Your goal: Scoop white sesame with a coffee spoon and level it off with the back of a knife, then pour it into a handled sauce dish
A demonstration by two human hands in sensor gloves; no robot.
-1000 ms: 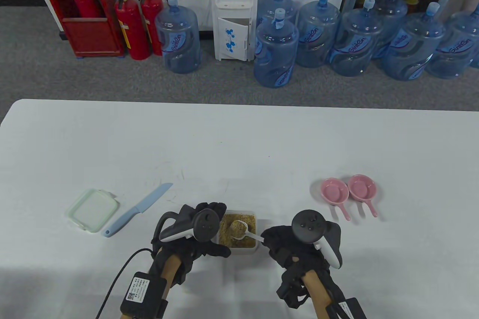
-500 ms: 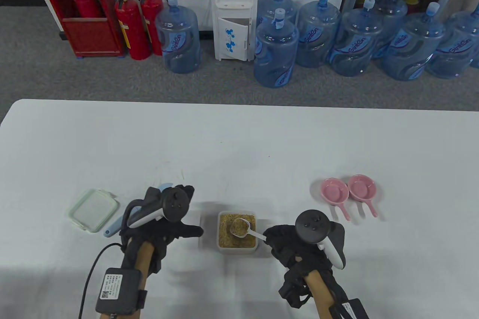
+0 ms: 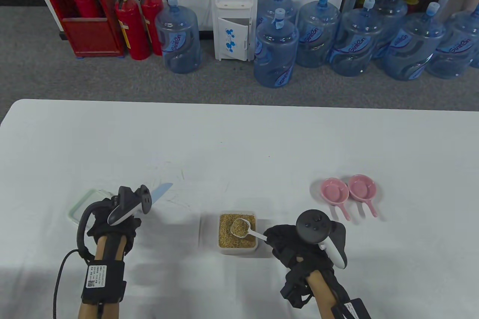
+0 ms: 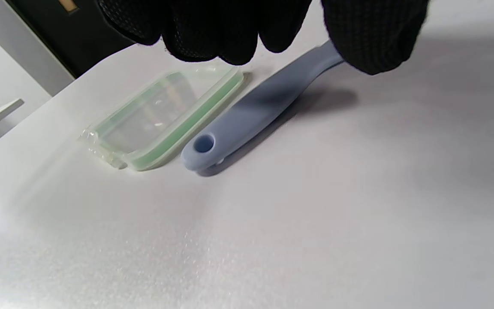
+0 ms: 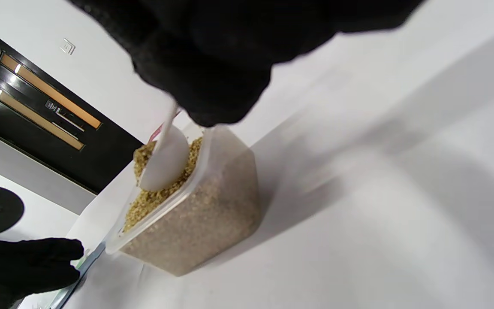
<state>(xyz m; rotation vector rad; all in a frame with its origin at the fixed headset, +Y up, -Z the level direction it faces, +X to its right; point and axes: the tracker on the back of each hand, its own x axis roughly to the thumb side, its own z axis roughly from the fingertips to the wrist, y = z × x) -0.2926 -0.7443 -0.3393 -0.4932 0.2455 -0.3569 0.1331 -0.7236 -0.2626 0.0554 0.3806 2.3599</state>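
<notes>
My right hand (image 3: 295, 248) sits low and right of centre, fingers pinched on the white coffee spoon (image 3: 245, 230), its bowl heaped with sesame (image 3: 237, 236) and held over the sesame box (image 3: 238, 248), which stands just left of that hand. My left hand (image 3: 112, 221) is lower left, fingers curled down over the blue knife (image 4: 251, 111) on the counter (image 3: 239, 139); whether they actually grip it, I cannot tell. The handle end pokes out beside the green-rimmed lid (image 4: 165, 113). Farther up and right, two pink handled sauce dishes (image 3: 348, 190) wait side by side, well apart from both hands.
</notes>
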